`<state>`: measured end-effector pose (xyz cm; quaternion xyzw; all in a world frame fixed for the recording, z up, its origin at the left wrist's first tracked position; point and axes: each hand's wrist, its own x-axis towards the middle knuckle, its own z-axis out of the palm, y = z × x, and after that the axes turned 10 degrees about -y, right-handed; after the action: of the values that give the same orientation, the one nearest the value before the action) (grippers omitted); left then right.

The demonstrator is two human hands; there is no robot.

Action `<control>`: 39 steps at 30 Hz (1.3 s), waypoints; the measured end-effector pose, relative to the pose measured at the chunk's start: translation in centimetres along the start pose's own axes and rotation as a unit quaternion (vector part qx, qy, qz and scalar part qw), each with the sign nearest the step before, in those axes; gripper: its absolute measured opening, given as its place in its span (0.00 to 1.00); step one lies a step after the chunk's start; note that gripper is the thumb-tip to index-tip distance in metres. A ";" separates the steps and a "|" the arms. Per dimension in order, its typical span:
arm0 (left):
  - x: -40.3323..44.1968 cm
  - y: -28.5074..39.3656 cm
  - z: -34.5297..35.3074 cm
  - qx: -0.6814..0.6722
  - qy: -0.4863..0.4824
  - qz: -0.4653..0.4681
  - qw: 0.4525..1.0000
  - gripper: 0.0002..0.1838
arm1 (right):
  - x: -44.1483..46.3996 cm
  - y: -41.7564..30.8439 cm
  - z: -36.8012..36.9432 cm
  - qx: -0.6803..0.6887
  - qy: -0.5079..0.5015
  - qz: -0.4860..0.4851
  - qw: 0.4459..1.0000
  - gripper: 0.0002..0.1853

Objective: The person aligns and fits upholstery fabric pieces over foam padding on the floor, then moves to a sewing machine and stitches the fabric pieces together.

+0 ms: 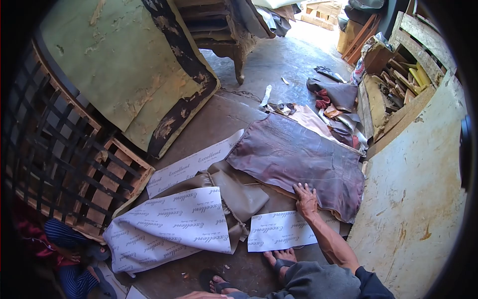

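A dark purplish-brown leather piece (298, 159) lies spread on the floor. My right hand (305, 199) rests flat near its lower edge, fingers apart, holding nothing. Just below that hand, white sheet material printed "Excellent" (279, 231) lies near my feet. To the left, a larger printed sheet (169, 224) is folded over with its brown face (239, 194) showing. At the bottom edge, only a part of my left hand (204, 295) shows, near my knee; its fingers are hard to make out.
A webbed wooden frame (64, 144) and a worn foam panel (119, 65) stand at the left. Another person's hand (72, 256) and striped legs are at the lower left. A pale board (408, 189) leans at the right, beside a bin of wood scraps (398, 84) and leather scraps (338, 94).
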<state>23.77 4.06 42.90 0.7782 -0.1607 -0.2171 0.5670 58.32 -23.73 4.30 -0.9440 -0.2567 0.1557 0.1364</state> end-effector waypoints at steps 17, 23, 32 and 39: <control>-4.8 -34.3 -13.3 0.212 0.319 -0.408 0.829 0.30 | 0.0 0.3 -0.4 0.008 -0.016 -0.013 1.000 0.34; -4.8 -34.2 -13.9 0.200 0.308 -0.390 0.844 0.31 | -0.1 0.3 -0.5 0.000 -0.008 -0.014 1.000 0.33; -5.2 -36.9 -14.1 0.134 0.322 -0.427 0.834 0.36 | -0.1 0.2 0.6 -0.004 0.020 -0.007 1.000 0.34; -5.4 -37.5 -14.4 0.091 0.323 -0.437 0.835 0.34 | -0.3 -0.3 -0.2 0.005 0.011 -0.006 1.000 0.31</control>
<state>26.80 29.90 11.79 0.8412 0.3694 -0.1626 0.3598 57.96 -23.65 4.63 -0.9435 -0.2598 0.1455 0.1453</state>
